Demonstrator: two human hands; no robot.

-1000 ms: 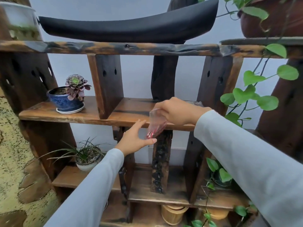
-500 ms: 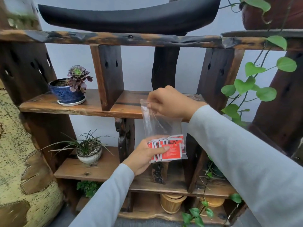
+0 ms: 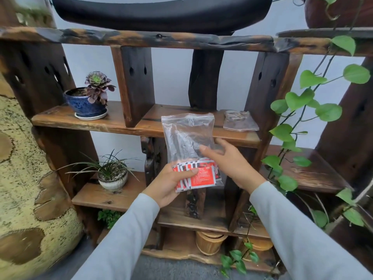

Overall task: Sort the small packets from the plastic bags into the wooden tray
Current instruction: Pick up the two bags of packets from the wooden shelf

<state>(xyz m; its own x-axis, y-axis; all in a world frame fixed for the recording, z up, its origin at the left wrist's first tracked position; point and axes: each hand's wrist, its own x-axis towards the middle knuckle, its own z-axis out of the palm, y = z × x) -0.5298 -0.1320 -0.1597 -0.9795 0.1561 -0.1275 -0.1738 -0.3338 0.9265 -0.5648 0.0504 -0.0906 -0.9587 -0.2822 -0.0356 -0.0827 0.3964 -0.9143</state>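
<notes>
**Clear bag of red packets held upright before the shelves**

The left hand [image 3: 171,184] grips the bottom of a clear plastic bag [image 3: 187,134], thumb across the front and fingers curled behind, so that the bag stands upright in front of the wooden shelf unit [image 3: 96,122]. Red and white packets [image 3: 201,175] lie bunched at the bag's bottom, right under the thumb. The right hand [image 3: 228,160] sits at the bag's right edge with its fingers loosely spread and holding nothing; some fingertips show through the plastic, but whether they touch it cannot be told.

A second clear bag [image 3: 241,122] lies flat on the middle shelf, behind and to the right. On the left of that shelf stands a blue pot [image 3: 84,104] with a purple succulent [image 3: 97,86]. A white pot [image 3: 113,180] of grassy leaves stands one shelf lower. A green vine [image 3: 302,100] hangs down the right side.
</notes>
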